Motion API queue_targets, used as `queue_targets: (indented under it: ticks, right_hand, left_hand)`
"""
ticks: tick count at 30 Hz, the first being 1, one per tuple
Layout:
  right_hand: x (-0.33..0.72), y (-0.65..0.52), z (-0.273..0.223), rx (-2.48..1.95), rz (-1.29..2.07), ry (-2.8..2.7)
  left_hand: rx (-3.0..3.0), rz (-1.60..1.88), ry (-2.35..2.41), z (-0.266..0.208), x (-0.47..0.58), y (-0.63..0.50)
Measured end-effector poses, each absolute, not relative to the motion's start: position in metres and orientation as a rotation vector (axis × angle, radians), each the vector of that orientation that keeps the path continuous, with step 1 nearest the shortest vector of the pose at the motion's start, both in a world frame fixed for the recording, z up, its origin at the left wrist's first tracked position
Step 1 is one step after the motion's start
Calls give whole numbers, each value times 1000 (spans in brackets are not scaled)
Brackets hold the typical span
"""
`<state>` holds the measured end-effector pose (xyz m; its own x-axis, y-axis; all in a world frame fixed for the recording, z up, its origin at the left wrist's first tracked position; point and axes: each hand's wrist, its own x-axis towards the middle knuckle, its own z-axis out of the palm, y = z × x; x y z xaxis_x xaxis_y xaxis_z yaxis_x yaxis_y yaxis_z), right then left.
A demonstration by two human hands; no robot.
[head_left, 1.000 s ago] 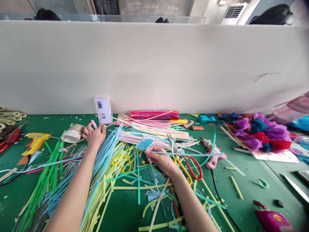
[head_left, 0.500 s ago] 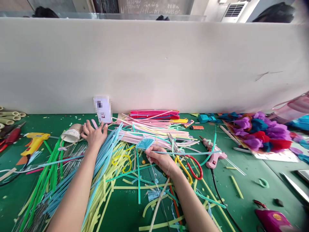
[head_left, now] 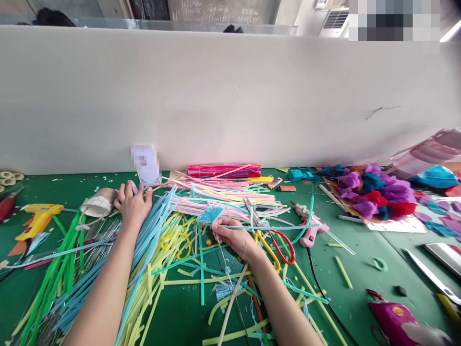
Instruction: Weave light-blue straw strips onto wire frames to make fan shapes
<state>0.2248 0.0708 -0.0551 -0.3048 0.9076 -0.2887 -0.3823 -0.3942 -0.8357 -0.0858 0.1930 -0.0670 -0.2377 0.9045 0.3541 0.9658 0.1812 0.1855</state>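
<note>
My right hand point(head_left: 236, 239) pinches a small light-blue, flat, four-sided piece point(head_left: 211, 214) at its lower right corner. A thin cord with a small blue knot point(head_left: 227, 270) hangs below those fingers. A long blue strip point(head_left: 268, 227) runs rightward from beside the hand. My left hand point(head_left: 134, 205) has its fingers spread at the top of a bundle of blue pipe cleaners point(head_left: 153, 226), just below a phone-like card point(head_left: 146, 166) leaning on the partition. A lilac strip point(head_left: 134, 188) shows between its fingers; no grip on it is visible.
Yellow pipe cleaners point(head_left: 144, 283) and green ones point(head_left: 59, 274) cover the left side. Red-and-yellow scissors point(head_left: 284, 247) and a pink glue gun point(head_left: 312, 233) lie right of my right hand. A yellow glue gun point(head_left: 41, 218) is far left. A white partition point(head_left: 216, 105) stands behind.
The view has turned slightly right, so everything sits a little further left. Both hands keep nearly the same places and poses; the blue piece is still in my right fingers.
</note>
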Motion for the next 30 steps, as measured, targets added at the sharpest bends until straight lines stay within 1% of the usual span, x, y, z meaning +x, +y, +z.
queue_targets:
  ticks: [30]
  right_hand:
    - [225, 71, -52, -998, 1834, -810]
  left_hand:
    - [-1778, -681, -2327, -60, -80, 199]
